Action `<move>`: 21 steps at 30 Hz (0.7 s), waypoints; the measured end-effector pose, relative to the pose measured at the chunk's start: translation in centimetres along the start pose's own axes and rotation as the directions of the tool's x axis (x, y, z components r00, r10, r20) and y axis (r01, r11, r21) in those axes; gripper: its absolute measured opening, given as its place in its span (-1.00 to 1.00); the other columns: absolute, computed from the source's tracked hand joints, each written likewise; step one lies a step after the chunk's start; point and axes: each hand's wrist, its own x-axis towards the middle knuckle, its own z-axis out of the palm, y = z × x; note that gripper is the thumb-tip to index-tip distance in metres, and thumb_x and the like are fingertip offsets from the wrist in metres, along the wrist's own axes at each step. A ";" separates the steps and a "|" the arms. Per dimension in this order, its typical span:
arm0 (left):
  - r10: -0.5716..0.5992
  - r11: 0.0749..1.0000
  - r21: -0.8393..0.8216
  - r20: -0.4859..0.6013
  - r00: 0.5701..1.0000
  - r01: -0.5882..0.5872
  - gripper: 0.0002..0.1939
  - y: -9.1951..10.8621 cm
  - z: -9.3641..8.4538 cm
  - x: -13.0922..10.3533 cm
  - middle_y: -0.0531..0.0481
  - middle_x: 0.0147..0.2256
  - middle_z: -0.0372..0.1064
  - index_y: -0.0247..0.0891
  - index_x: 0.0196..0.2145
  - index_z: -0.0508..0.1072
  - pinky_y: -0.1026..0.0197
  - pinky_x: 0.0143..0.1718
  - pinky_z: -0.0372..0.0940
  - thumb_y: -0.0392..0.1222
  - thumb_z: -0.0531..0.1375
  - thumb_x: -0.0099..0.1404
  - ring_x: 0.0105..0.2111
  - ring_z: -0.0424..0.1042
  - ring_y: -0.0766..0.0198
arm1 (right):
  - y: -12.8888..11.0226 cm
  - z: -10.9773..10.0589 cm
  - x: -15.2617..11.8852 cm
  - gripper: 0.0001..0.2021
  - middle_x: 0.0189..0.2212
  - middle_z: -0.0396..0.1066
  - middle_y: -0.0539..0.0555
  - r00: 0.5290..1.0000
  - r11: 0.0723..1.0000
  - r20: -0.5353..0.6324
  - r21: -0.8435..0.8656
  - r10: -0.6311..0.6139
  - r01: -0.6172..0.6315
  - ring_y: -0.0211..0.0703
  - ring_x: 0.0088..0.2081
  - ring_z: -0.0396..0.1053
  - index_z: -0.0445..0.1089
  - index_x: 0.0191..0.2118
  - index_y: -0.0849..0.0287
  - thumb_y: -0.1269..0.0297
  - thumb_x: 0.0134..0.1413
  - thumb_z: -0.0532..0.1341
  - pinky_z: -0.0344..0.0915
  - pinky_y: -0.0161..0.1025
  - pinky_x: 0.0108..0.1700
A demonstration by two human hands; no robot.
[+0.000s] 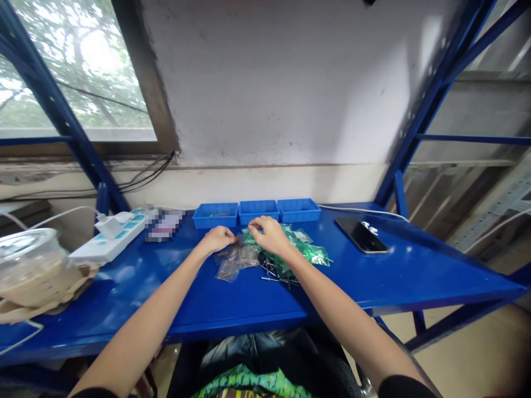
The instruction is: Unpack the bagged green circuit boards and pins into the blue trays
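Note:
My left hand (219, 239) is closed in a pinch at the upper edge of a small heap of clear plastic bags (237, 258) with thin brownish pieces inside. Its fingertips meet the plastic of a bag. Just to the right, my right hand (269, 234) is raised over green bags (317, 255), its thumb and fingers curled together; what lies between them is too small to make out. Loose thin metal pins, like rivets (279, 280), are strewn below my right wrist. My right hand and forearm hide part of the green pile.
Three blue bins (258, 209) stand in a row behind the pile; the left one holds small pieces. A phone (362, 234) and white earbuds (369, 228) lie to the right. On the left are a power strip (108, 241) and a lidded plastic tub (35, 271).

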 end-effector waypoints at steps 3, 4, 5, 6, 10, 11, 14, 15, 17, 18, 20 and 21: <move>-0.028 0.989 -0.149 -0.042 0.999 0.021 -0.82 -0.2 -0.1 -0.1 -0.03 -0.47 0.47 -0.27 -0.50 0.48 0.28 -0.41 0.21 -0.11 0.21 -0.03 -0.40 0.43 0.18 | -0.1 0.2 -0.1 -0.82 -0.39 0.41 0.05 1.000 1.000 0.031 -0.006 -0.005 0.005 -0.18 -0.28 0.29 0.45 -0.27 0.14 0.30 0.11 0.10 0.13 -0.27 -0.18; -0.032 0.981 -0.193 -0.111 0.993 0.010 -0.85 -0.2 -0.2 -0.3 -0.03 -0.48 0.46 -0.27 -0.50 0.47 0.28 -0.40 0.21 -0.13 0.22 -0.02 -0.41 0.42 0.20 | -0.1 0.2 -0.1 -0.82 -0.40 0.41 0.06 1.000 1.000 0.027 0.000 -0.011 0.011 -0.18 -0.28 0.29 0.45 -0.27 0.14 0.30 0.11 0.11 0.13 -0.27 -0.18; -0.020 0.973 -0.228 -0.206 0.978 -0.028 -0.86 0.0 -0.4 -0.6 -0.02 -0.49 0.45 -0.26 -0.49 0.46 0.27 -0.40 0.21 -0.15 0.22 -0.01 -0.42 0.40 0.21 | -0.2 0.3 -0.2 -0.83 -0.41 0.40 0.05 1.000 1.000 0.017 0.011 -0.014 0.014 -0.18 -0.29 0.30 0.45 -0.28 0.14 0.29 0.11 0.11 0.13 -0.28 -0.19; 0.014 0.966 -0.242 -0.317 0.948 -0.095 -0.86 0.3 -0.6 -1.0 -0.02 -0.47 0.44 -0.26 -0.46 0.45 0.27 -0.39 0.21 -0.15 0.21 0.01 -0.44 0.39 0.23 | -0.3 0.3 -0.2 -0.82 -0.43 0.40 0.05 1.000 1.000 0.003 0.027 -0.007 0.007 -0.19 -0.31 0.30 0.45 -0.29 0.14 0.27 0.11 0.11 0.13 -0.29 -0.22; 0.345 0.885 -0.028 -0.630 0.696 -0.465 -0.87 2.7 -1.1 -2.9 -0.02 -0.35 0.40 -0.24 -0.33 0.42 0.24 -0.32 0.24 -0.16 0.13 0.18 -0.42 0.35 0.29 | -0.6 0.3 -0.1 -0.60 -0.59 0.34 0.01 0.986 0.965 -0.026 0.208 0.167 -0.158 -0.25 -0.49 0.27 0.43 -0.47 0.17 0.02 0.16 0.02 0.11 -0.33 -0.39; 0.443 0.843 0.053 -0.631 0.637 -0.535 -0.88 3.3 -1.1 -3.4 -0.03 -0.34 0.39 -0.24 -0.32 0.41 0.24 -0.28 0.25 -0.18 0.12 0.21 -0.38 0.36 0.29 | -0.7 0.3 -0.1 -0.55 -0.62 0.33 0.00 0.977 0.934 -0.012 0.294 0.213 -0.200 -0.26 -0.53 0.25 0.41 -0.50 0.18 -0.01 0.16 -0.02 0.11 -0.33 -0.43; 0.650 0.711 0.209 -0.561 0.513 -0.672 -0.88 4.7 -0.5 -4.3 -0.05 -0.32 0.36 -0.23 -0.33 0.42 0.20 -0.19 0.26 -0.25 0.08 0.25 -0.25 0.35 0.25 | -0.9 0.0 0.2 -0.60 -0.63 0.31 -0.03 0.969 0.782 0.027 0.585 0.246 -0.215 -0.30 -0.57 0.24 0.39 -0.49 0.21 0.04 0.13 0.00 0.15 -0.36 -0.46; 0.688 0.681 0.240 -0.535 0.491 -0.692 -0.87 4.8 -0.4 -4.5 -0.06 -0.31 0.36 -0.23 -0.33 0.43 0.18 -0.18 0.26 -0.27 0.07 0.26 -0.24 0.35 0.25 | -1.0 -0.2 0.3 -0.66 -0.63 0.31 -0.04 0.969 0.722 0.028 0.662 0.245 -0.202 -0.31 -0.56 0.24 0.38 -0.48 0.21 0.07 0.09 0.04 0.17 -0.36 -0.46; 0.744 0.635 0.305 -0.488 0.457 -0.709 -0.84 4.8 -0.2 -4.6 -0.06 -0.30 0.37 -0.23 -0.33 0.44 0.16 -0.17 0.26 -0.30 0.06 0.27 -0.24 0.34 0.24 | -1.1 -0.5 0.5 -0.75 -0.62 0.30 -0.06 0.965 0.631 0.026 0.751 0.263 -0.192 -0.32 -0.56 0.24 0.37 -0.46 0.21 0.12 0.00 0.13 0.19 -0.37 -0.46; 0.768 0.613 0.338 -0.468 0.438 -0.714 -0.83 4.6 -0.2 -4.6 -0.06 -0.30 0.38 -0.22 -0.32 0.45 0.15 -0.18 0.26 -0.31 0.05 0.27 -0.25 0.34 0.24 | -1.1 -0.6 0.5 -0.77 -0.62 0.30 -0.06 0.959 0.610 0.035 0.765 0.280 -0.206 -0.33 -0.56 0.24 0.36 -0.46 0.21 0.12 -0.03 0.16 0.20 -0.38 -0.47; 0.808 0.567 0.392 -0.439 0.394 -0.725 -0.81 4.4 -0.2 -4.6 -0.06 -0.28 0.41 -0.21 -0.27 0.46 0.12 -0.17 0.26 -0.33 0.05 0.27 -0.26 0.33 0.23 | -1.1 -0.7 0.5 -0.75 -0.63 0.31 -0.05 0.947 0.611 0.101 0.742 0.306 -0.277 -0.34 -0.59 0.23 0.35 -0.50 0.22 0.11 -0.05 0.17 0.18 -0.38 -0.50; 0.823 0.545 0.409 -0.430 0.372 -0.732 -0.80 4.3 -0.2 -4.6 -0.07 -0.27 0.43 -0.21 -0.25 0.46 0.12 -0.17 0.25 -0.34 0.05 0.27 -0.26 0.33 0.22 | -1.1 -0.6 0.5 -0.73 -0.65 0.31 -0.04 0.939 0.620 0.146 0.717 0.311 -0.317 -0.34 -0.60 0.22 0.34 -0.53 0.22 0.10 -0.04 0.16 0.17 -0.38 -0.52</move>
